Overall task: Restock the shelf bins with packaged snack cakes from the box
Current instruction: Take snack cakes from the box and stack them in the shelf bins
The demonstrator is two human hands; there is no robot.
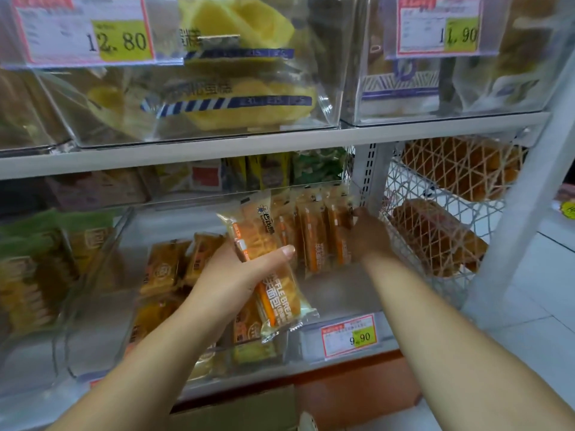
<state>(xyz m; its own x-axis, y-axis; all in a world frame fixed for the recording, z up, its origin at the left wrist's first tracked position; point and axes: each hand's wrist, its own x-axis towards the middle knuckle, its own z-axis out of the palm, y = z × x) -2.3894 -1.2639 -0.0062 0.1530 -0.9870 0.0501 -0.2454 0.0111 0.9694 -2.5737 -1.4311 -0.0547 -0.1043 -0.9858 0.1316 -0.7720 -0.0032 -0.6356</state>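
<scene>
Box [249,409]: cardboard edge nearest me, below the shelf.
Left grip [236,275]: I see it closed round one snack cake pack [255,231], over the clear bin [336,293].
Right grip [367,234]: against the upright packs [311,237] at the bin's back; I cannot tell if it is closed.

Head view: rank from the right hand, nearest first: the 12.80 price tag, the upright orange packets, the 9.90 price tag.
1. Upright orange-striped packets, touching the right hand.
2. Red-bordered 9.90 price tag, below, bin front.
3. Red-bordered 12.80 price tag, upper left shelf.
</scene>
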